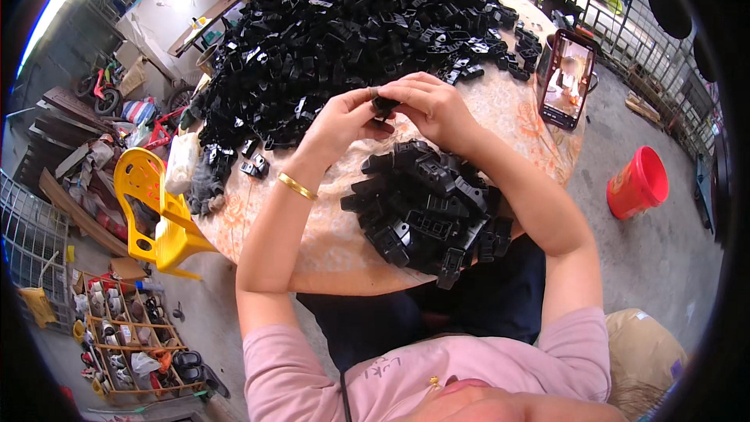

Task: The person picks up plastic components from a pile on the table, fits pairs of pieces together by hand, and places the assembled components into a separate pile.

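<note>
Both my hands meet over the round table (pixel 328 266), pinching one small black plastic part (pixel 383 105) between them. My left hand (pixel 344 121), with a gold bangle on its wrist, grips the part from the left. My right hand (pixel 433 109) closes on its upper right side, and its fingers partly cover it. Just below my hands, near the table's front edge, lies a smaller heap of black plastic parts (pixel 430 211). Beyond my hands a large pile of similar black parts (pixel 312 47) covers the far side of the table.
A phone (pixel 566 78) leans upright at the table's right edge. On the floor to the right stands a red bucket (pixel 637 182). A yellow plastic chair (pixel 160 207) is at the left, beside a white packet (pixel 182 162). A shoe rack (pixel 133 328) sits at lower left.
</note>
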Demonstrator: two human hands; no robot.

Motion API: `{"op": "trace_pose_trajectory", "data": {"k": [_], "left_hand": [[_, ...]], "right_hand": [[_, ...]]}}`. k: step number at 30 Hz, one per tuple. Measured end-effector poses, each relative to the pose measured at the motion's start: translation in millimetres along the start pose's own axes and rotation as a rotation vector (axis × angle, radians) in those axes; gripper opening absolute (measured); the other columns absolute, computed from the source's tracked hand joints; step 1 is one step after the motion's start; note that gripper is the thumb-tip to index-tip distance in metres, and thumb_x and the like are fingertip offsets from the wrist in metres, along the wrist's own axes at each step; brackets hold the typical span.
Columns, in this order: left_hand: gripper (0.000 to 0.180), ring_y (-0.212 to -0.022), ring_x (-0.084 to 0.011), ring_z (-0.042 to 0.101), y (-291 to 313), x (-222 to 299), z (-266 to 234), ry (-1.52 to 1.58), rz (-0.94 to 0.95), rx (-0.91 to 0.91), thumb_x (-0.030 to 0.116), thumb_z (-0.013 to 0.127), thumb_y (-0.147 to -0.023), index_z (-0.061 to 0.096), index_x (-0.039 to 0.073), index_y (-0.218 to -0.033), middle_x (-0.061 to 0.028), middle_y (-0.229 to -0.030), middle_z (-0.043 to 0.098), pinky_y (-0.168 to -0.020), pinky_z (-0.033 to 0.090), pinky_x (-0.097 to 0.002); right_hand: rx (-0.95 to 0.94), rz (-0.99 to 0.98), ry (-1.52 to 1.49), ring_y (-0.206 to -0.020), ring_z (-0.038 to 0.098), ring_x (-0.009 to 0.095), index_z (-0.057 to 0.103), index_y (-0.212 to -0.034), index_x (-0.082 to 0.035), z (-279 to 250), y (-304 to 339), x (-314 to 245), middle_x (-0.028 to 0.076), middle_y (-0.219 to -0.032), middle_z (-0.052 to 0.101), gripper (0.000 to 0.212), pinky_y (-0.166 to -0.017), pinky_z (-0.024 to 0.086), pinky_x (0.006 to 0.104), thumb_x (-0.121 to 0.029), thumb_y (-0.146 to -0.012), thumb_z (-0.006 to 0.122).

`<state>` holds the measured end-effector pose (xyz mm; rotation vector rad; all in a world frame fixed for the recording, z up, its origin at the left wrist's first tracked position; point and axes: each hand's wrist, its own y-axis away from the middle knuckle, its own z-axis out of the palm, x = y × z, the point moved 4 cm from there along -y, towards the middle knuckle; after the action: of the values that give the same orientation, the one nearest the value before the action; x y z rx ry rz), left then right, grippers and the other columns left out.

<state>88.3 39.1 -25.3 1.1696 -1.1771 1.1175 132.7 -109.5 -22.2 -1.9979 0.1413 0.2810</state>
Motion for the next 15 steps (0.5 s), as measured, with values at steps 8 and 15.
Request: {"op": "trace_pose_trajectory", "data": {"k": [8, 15], "left_hand": [[0.021, -0.069, -0.0085, 0.056, 1, -6, -1, -0.085, 0.008, -0.021, 0.013, 0.054, -0.087, 0.059, -0.001, -0.101, -0.0056, -0.086, 0.062, -0.063, 0.048, -0.0198], [0.036, -0.067, -0.0116, 0.06, 18, 5, 13, -0.216, 0.184, 0.106, 0.0, 0.061, -0.078, 0.05, -0.001, -0.112, -0.0098, -0.084, 0.064, -0.062, 0.049, -0.0253]], "right_hand": [[-0.18, 0.028, 0.062, -0.085, 0.059, 0.027, 0.061, -0.108, -0.009, 9, 7, 3, 0.009, -0.092, 0.065, 0.041, -0.074, 0.05, 0.0341, -0.005, -0.068, 0.067], [-0.294, 0.533, -0.687, -0.092, 0.058, 0.014, 0.052, -0.121, -0.01, 11, 10, 21, 0.007, -0.104, 0.062, 0.045, -0.077, 0.047, 0.028, -0.017, -0.079, 0.067]]}}
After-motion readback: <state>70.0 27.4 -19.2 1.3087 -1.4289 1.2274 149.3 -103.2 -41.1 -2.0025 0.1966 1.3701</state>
